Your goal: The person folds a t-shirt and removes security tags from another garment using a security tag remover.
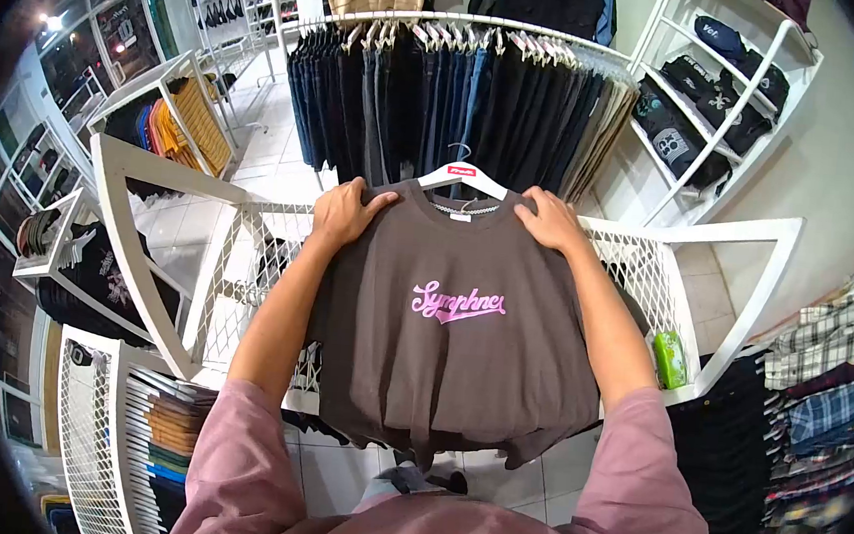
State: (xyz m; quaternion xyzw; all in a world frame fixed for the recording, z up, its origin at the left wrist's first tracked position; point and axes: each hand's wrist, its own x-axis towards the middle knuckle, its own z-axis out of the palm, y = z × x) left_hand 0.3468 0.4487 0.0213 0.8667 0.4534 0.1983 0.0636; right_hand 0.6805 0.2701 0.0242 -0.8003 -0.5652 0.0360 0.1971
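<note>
A dark brown T-shirt (459, 370) with pink lettering lies spread out in front of me, its lower hem hanging over the near edge of a white mesh rack (237, 262). A white hanger (462, 178) with a red label sits inside the neck, its hook pointing away from me. My left hand (348, 208) grips the shirt at its left shoulder, thumb toward the collar. At the right shoulder, my right hand (551, 220) is closed on the cloth in the same way. The fabric under both sets of fingers is partly hidden.
Behind the rack, many trousers (449, 108) hang on a curved rail. A green packet (670, 360) stands at the rack's right end. Shelves with folded dark shirts (700, 108) are at upper right. Checked shirts (822, 348) hang at right, and more garments (169, 422) at lower left.
</note>
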